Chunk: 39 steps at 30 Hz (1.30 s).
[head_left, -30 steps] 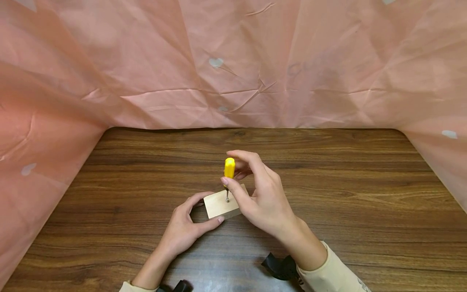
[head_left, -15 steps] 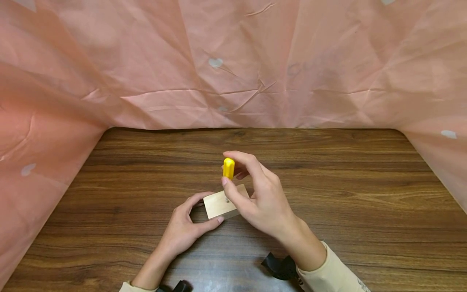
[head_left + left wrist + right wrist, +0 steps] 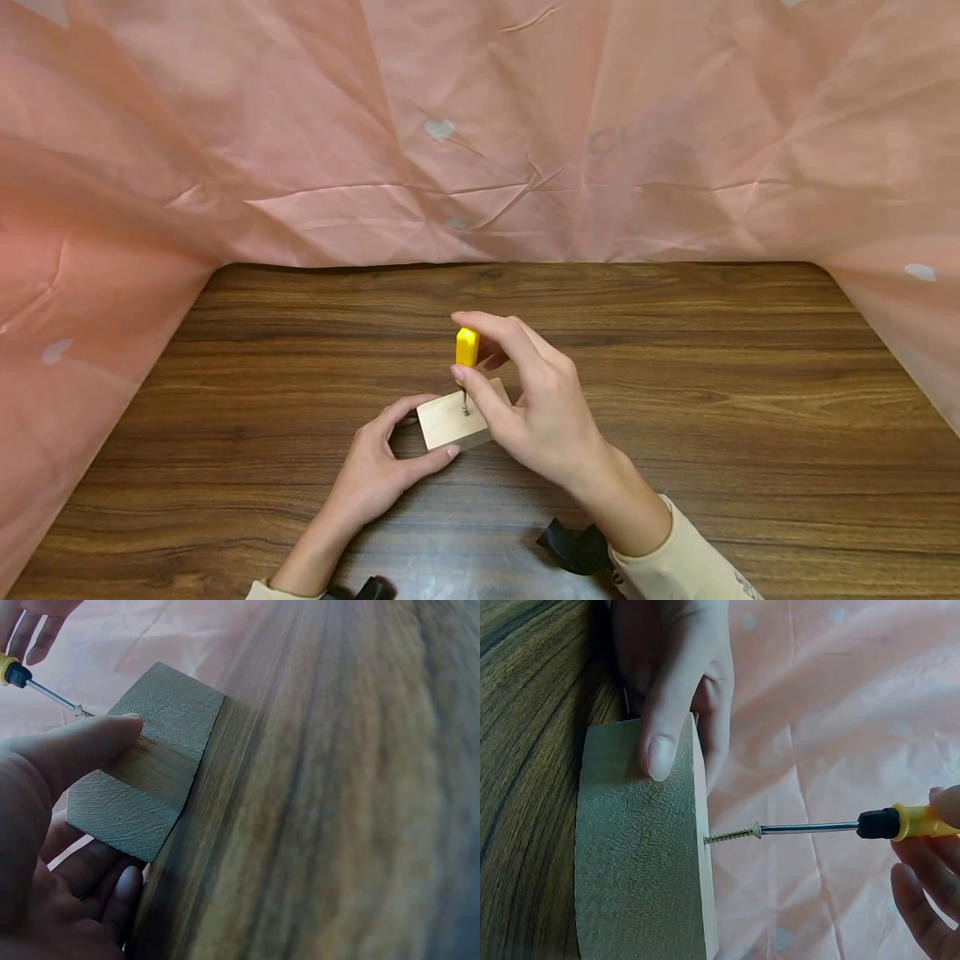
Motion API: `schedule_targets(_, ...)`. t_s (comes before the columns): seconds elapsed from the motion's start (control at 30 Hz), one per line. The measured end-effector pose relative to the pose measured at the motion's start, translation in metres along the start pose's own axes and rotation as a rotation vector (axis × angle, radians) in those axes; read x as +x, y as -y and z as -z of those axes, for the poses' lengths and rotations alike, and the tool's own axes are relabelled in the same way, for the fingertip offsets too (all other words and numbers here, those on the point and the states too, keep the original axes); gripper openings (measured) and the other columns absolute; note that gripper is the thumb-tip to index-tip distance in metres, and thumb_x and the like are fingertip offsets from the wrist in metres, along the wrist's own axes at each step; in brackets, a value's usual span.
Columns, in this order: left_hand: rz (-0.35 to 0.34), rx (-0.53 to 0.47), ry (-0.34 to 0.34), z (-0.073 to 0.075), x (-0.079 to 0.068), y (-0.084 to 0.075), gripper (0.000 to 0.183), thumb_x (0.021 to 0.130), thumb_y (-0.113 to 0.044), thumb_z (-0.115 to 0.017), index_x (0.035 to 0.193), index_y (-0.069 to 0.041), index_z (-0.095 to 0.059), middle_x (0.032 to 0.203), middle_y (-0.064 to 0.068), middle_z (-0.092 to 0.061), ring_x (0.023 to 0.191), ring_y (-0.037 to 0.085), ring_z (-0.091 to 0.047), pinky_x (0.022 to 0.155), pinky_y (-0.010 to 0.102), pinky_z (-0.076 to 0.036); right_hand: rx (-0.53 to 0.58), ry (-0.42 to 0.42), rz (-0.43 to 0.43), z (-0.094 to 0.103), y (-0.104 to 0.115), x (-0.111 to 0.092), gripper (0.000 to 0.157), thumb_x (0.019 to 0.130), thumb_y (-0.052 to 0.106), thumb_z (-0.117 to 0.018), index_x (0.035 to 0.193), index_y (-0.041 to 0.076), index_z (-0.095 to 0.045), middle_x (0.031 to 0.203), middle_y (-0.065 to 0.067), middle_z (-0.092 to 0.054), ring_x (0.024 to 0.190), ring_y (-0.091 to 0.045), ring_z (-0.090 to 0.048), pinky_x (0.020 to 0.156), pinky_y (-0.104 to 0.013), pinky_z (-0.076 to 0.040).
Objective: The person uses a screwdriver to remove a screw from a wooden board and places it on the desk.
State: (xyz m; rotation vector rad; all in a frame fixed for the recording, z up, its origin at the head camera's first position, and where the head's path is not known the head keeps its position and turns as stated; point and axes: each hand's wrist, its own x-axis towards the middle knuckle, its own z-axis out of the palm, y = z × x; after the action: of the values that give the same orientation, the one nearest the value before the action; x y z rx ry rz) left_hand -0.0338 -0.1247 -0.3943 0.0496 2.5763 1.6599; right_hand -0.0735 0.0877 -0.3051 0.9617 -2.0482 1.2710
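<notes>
The wooden block [image 3: 448, 421] is laid on the wood-grained table [image 3: 712, 375]. It is gripped at its left end by the left hand [image 3: 375, 471], the thumb being pressed along the block's near side and the fingers being bent round toward its far side. A screw [image 3: 735, 836] is stood upright in the block's top face; its tip is sunk into the wood, and much of its thread is left exposed above the block. Above the block, the screwdriver [image 3: 467, 348] is held nearly upright, its shaft being lined up with the screw and its tip being met by the screw's head. The yellow handle [image 3: 922, 823] is pinched between the thumb and fingers of the right hand [image 3: 543, 408], by which the right end of the block is partly covered in the head view. Nearer the wearer than the block, black straps [image 3: 576, 547] are seen at the wrists, along with beige sleeves [image 3: 686, 554]. Well beyond the block, the back edge of the table is bordered by a creased pink cloth [image 3: 480, 83], by which both sides are also flanked; pale heart shapes [image 3: 439, 129] are printed on it.
</notes>
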Motion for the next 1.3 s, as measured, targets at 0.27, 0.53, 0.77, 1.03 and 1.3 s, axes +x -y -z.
schedule_targets(0.27,-0.001,-0.005,0.001,-0.0002,0.0003,0.0,0.055,0.082,-0.032,-0.096,0.13,-0.036,-0.071,0.121,-0.008,-0.075,0.116,0.014,-0.065,0.112,0.048,-0.042,0.002,0.012,-0.012,-0.0001,0.0003,-0.0009,0.049,0.091,0.005,-0.083,0.136,0.007,-0.064,0.098,-0.002,-0.067,0.092,-0.014,-0.069,0.081,-0.028,-0.06)
schedule_targets(0.53,-0.009,0.002,-0.001,-0.0002,0.0005,0.0,0.055,0.082,-0.032,-0.096,0.13,-0.036,-0.072,0.122,-0.008,-0.075,0.116,0.014,-0.065,0.112,0.048,-0.042,0.035,0.003,0.005,-0.0003,0.0003,0.0007,0.046,0.09,0.001,-0.084,0.132,0.006,-0.066,0.094,-0.003,-0.066,0.091,-0.015,-0.07,0.08,-0.028,-0.063)
schedule_targets(0.77,-0.019,0.01,-0.004,-0.0002,0.0011,0.0002,0.055,0.082,-0.032,-0.096,0.131,-0.036,-0.071,0.122,-0.008,-0.075,0.116,0.014,-0.066,0.112,0.048,-0.042,0.028,0.012,0.008,0.0006,0.0009,0.0009,0.046,0.091,0.002,-0.083,0.134,0.007,-0.067,0.094,-0.002,-0.067,0.091,-0.014,-0.07,0.085,-0.022,-0.059)
schedule_targets(1.03,-0.01,0.01,-0.003,-0.0005,0.0012,0.0004,0.055,0.081,-0.033,-0.096,0.13,-0.037,-0.071,0.122,-0.009,-0.075,0.116,0.014,-0.065,0.112,0.048,-0.042,0.009,-0.01,0.035,-0.0007,-0.0003,-0.0001,0.048,0.09,0.002,-0.081,0.136,0.007,-0.066,0.095,-0.002,-0.066,0.09,-0.015,-0.068,0.084,-0.023,-0.059)
schedule_targets(1.3,-0.009,0.015,-0.007,-0.0002,0.0011,-0.0002,0.056,0.081,-0.033,-0.097,0.13,-0.037,-0.071,0.122,-0.008,-0.075,0.116,0.014,-0.065,0.113,0.048,-0.042,0.015,-0.033,0.085,-0.0025,-0.0028,0.0011,0.044,0.09,0.002,-0.084,0.13,0.005,-0.068,0.093,-0.004,-0.065,0.087,-0.014,-0.067,0.08,-0.023,-0.059)
